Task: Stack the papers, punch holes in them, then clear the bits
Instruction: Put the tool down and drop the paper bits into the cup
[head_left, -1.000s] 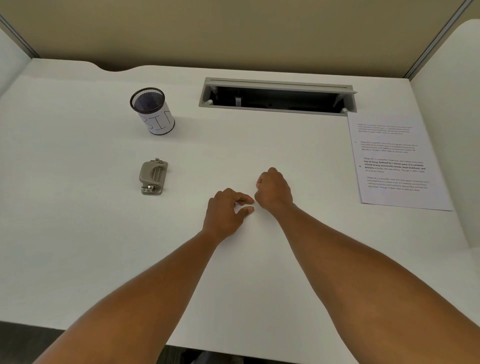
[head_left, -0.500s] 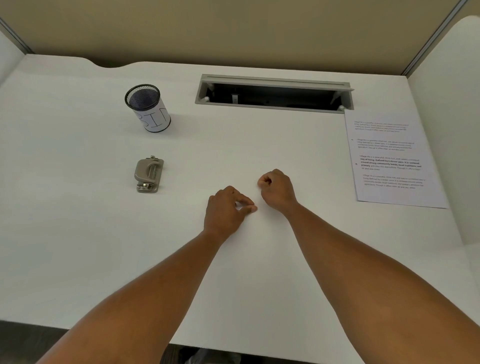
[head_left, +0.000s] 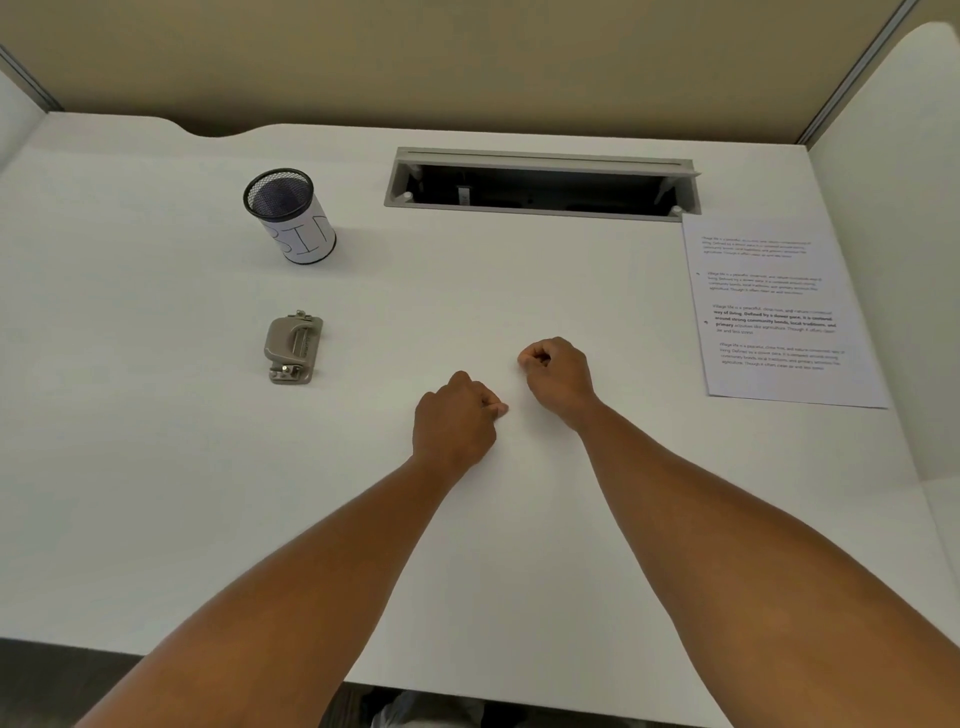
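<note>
A stack of printed papers (head_left: 779, 312) lies flat at the right side of the white desk (head_left: 156, 467). The grey hole punch (head_left: 293, 348) sits left of centre, with a mesh cup labelled BIN (head_left: 291, 215) behind it. My left hand (head_left: 454, 421) rests on the desk at the centre, fingertips pinched together against the surface. My right hand (head_left: 558, 376) is a little to the right and farther back, curled with thumb and fingers pinched. The hands are a short gap apart. Any paper bits between the fingers are too small to see.
An open grey cable tray (head_left: 540, 184) is recessed in the desk at the back. Partition walls enclose the desk at the back and on both sides. The desk's near edge runs under my forearms.
My left hand's fingers have drawn in from slightly spread to a tight pinch. My right hand has shifted a little to the right, away from the left.
</note>
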